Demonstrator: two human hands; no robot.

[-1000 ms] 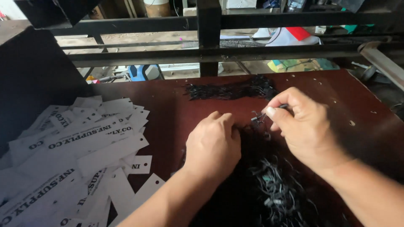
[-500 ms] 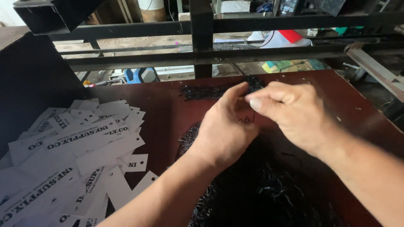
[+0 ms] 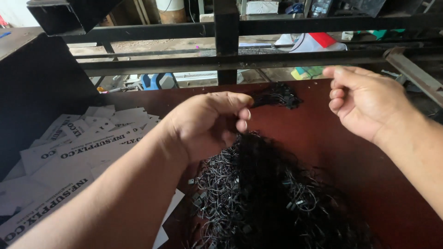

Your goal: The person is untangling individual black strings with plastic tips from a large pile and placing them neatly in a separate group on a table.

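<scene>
Left hand [image 3: 210, 124] hovers at the top of the big tangle of black strings [image 3: 263, 193], fingertips pinched together — on a strand, it seems, too fine to tell its direction. The heap's long axis runs from 12 to 6 o'clock. Right hand [image 3: 364, 103] is up at 2 o'clock — loosely curled, holding nothing visible. White tags [image 3: 69, 157] lie at 9 o'clock.

Over the reddish-brown worktop [image 3: 332, 152], the left hand [image 3: 207, 122] pinches thin strands above the black cord pile [image 3: 263, 193]. The right hand [image 3: 364, 103] hovers loosely curled right of that pile. White paper tags [image 3: 69, 157] lie to its left.
</scene>
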